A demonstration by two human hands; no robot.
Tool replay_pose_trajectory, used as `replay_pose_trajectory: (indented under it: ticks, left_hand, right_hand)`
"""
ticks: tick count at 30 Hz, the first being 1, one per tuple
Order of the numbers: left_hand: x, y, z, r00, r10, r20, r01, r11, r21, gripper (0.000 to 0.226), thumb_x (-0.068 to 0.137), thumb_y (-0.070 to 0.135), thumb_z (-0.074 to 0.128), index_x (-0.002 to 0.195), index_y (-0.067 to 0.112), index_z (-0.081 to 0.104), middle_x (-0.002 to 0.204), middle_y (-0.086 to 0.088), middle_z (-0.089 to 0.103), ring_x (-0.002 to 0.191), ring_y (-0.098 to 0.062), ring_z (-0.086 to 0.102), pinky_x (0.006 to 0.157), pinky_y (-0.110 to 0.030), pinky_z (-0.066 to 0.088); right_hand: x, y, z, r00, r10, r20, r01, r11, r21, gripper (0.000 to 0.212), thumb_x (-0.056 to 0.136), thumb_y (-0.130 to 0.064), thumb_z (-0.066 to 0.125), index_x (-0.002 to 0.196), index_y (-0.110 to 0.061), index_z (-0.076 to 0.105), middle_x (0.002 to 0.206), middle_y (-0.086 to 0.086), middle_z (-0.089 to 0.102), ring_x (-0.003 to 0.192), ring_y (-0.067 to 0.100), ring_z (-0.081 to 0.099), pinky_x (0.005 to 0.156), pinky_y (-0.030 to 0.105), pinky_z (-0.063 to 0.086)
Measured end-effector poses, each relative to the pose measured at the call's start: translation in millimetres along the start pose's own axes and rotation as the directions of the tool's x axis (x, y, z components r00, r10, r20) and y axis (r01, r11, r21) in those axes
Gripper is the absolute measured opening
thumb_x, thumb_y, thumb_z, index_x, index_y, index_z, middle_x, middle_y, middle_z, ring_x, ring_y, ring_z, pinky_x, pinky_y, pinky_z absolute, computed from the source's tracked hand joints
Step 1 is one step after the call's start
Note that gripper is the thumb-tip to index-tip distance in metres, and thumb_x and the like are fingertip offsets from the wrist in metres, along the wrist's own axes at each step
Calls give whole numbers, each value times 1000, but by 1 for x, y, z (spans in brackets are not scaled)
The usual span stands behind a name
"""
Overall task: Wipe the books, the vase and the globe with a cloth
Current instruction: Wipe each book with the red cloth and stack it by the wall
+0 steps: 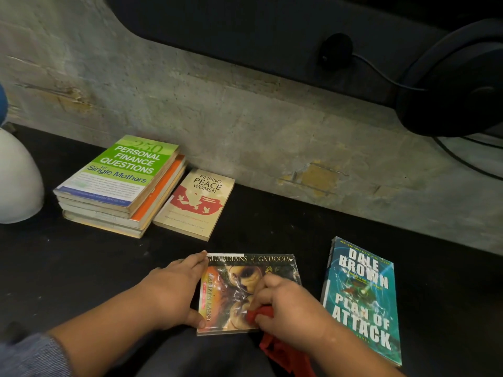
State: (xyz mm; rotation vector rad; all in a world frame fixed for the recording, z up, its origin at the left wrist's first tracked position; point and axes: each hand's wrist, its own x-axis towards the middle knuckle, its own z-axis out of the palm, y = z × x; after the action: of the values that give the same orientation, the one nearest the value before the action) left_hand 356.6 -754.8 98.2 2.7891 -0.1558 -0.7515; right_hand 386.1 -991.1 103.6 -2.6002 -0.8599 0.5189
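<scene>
We see a rough concrete wall (245, 118) across the far side, and below it a black desk (272, 227) that carries everything. A pair of dark headphones (449, 83) sits at the far right, with a thin cable (381, 74) running to it. At the left edge stands a white rounded object (16, 180), cut off by the frame; we cannot tell whether it is the vase or the globe.

Far left on the desk lies a stack of books (122, 183), its green-and-white cover facing up. At the near right the Plan of Attack paperback (362, 300) lies flat, well apart from the stack. The Filipino Peace Women book (196, 202) lies just beside the stack on its right, touching it or nearly so.

Near centre lies the Guardians of Ga'Hoole book (236, 284), face up between the two hands. The left hand (171, 292) rests along its left edge with the fingers straight, reaching to the far corner, and the thumb on the near corner. The right hand (288, 303) is curled around a red cloth (285, 352) and presses it to the near right part of the cover, the rest of the cloth trailing off the book's near edge.
</scene>
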Motion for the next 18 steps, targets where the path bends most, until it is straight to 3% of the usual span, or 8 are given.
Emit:
replay_pose_trajectory:
  ticks: [3,7,11,15,18]
  left_hand:
    - [0,0,0,1000,-2,2,2,1000,-2,118,72,58,73,153,26,-6,158,16,-15,146,-13,10,116,-40,27]
    - [-1,0,-1,1000,1,-2,-1,1000,-14,116,72,56,73,153,27,-5,158,18,-15,146,-12,8,117,-41,24]
    - [0,0,1,1000,-6,0,6,1000,-11,117,72,56,73,153,27,-6,158,18,-15,146,-13,8,117,-41,24]
    - [0,0,0,1000,-11,3,11,1000,-10,117,72,56,74,153,28,-5,158,18,-15,146,-13,9,117,-41,24]
    - [1,0,1,1000,-9,-5,9,1000,-4,117,71,57,74,153,27,-5,158,17,-15,146,-13,10,117,-41,25]
  right_hand:
    - [1,1,0,996,65,-66,-66,998,-13,21,86,-27,62,105,-30,70,111,-17,49,109,10,48,95,22,42]
    - [-4,-5,5,998,-42,46,43,999,-10,22,87,-30,63,108,-34,69,113,-18,48,112,11,46,101,26,40]
    - [0,2,2,993,69,-96,-71,997,-15,22,89,-32,60,109,-33,69,113,-18,47,111,10,46,98,24,40]
    - [-3,-7,6,997,-73,35,75,995,-63,25,90,-33,59,114,-34,67,115,-19,48,111,11,42,99,26,40]
    - [1,-4,4,999,-29,-20,28,1000,-14,23,89,-33,60,111,-35,69,115,-19,49,113,9,44,99,25,40]
